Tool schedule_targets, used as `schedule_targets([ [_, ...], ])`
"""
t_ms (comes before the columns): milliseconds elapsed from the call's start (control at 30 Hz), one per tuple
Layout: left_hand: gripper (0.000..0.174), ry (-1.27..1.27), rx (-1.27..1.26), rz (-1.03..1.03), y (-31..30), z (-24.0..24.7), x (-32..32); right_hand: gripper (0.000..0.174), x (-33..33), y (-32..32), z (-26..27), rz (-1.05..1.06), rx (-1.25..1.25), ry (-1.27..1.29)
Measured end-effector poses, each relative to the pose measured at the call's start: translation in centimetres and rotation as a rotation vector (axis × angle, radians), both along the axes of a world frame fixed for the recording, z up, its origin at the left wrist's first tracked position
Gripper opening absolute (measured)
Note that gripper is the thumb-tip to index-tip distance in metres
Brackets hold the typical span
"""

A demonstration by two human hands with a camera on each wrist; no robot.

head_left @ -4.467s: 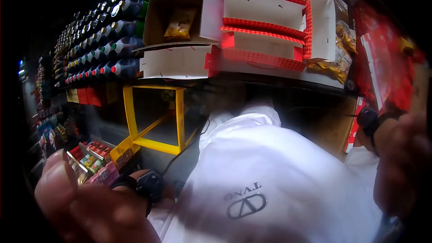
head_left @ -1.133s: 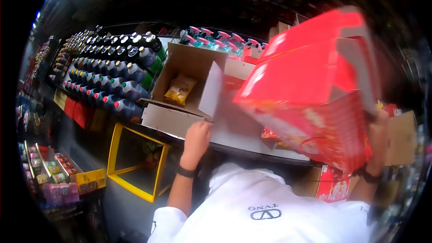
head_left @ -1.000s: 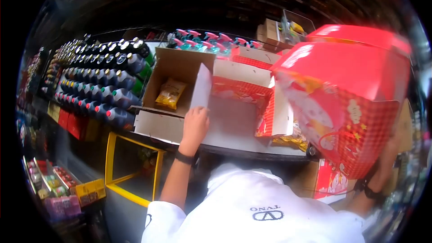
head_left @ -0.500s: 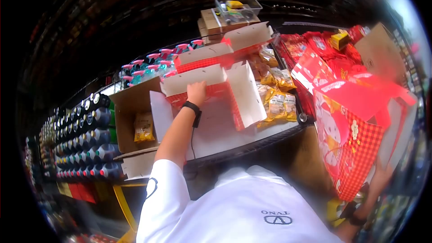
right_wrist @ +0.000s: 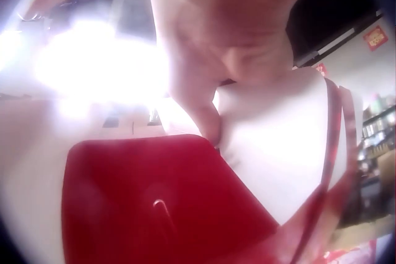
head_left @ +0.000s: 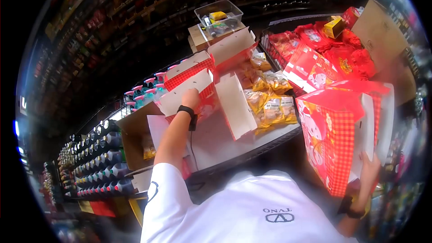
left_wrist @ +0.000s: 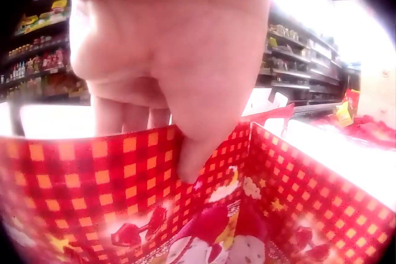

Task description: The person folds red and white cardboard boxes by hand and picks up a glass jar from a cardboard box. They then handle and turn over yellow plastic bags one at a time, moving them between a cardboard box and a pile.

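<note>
My left hand (head_left: pixel 191 99) pinches the top edge of a red checked carton flap (left_wrist: pixel 93 171), thumb on the printed side and fingers behind it. That carton stands on the white table (head_left: pixel 216 148), its inner faces pale. On the right, my right hand (head_left: pixel 370 171) grips red checked cartons (head_left: pixel 330 139) with white insides, held off the table's right end. In the right wrist view the right hand (right_wrist: pixel 229 47) has its thumb against a white panel (right_wrist: pixel 278 140) beside a red flap (right_wrist: pixel 148 196). Its other fingers are mostly hidden.
Yellow snack bags (head_left: pixel 274 105) lie right of the open cartons. Dark bottles (head_left: pixel 105 157) and spray bottles (head_left: pixel 146 91) stand left. A brown box (head_left: pixel 135 137) holds a bag. Red packets (head_left: pixel 315 40) fill a rack behind right; a clear bin (head_left: pixel 219 15) sits at the back.
My left hand has moved from the brown box's flap to the checked carton's edge. The cartons in my right hand have swung down and to the right of the table.
</note>
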State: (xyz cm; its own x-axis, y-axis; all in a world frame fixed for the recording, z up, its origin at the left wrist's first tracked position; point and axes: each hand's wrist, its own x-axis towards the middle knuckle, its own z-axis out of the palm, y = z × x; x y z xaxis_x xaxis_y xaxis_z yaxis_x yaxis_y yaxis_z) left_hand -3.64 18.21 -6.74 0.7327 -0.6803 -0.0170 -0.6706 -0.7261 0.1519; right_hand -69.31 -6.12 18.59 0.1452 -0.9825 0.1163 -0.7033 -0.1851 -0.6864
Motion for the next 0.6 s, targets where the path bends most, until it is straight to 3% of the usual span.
schedule_targets([
  [233, 0.024, 0.097, 0.191, 0.015, -1.1, 1.1, -2.7, 0.019, 1.0, -4.4, -3.9, 0.055, 0.081, -0.030],
  [400, 0.025, -0.027, 0.228, 0.055, -0.1, 3.5, 3.6, 0.018, -0.1, -7.4, -6.1, 0.099, 0.102, -0.081],
  [433, 0.025, -0.066, 0.311, 0.033, -1.4, 8.9, 2.3, 0.018, -0.2, -7.8, -6.4, 0.087, 0.100, -0.066],
  [500, 0.029, -0.083, 0.422, -0.178, -0.5, 9.0, 7.6, 0.018, -0.6, -8.6, -6.7, 0.068, 0.087, -0.036],
  [533, 0.031, -0.011, 0.425, -0.132, -1.2, 12.8, 6.4, 0.019, -1.1, -9.0, -7.1, 0.066, 0.090, -0.031],
  [600, 0.030, 0.334, 0.225, 0.230, -3.2, 17.6, 1.3, 0.019, -2.3, -9.8, -8.1, 0.065, 0.091, -0.019],
])
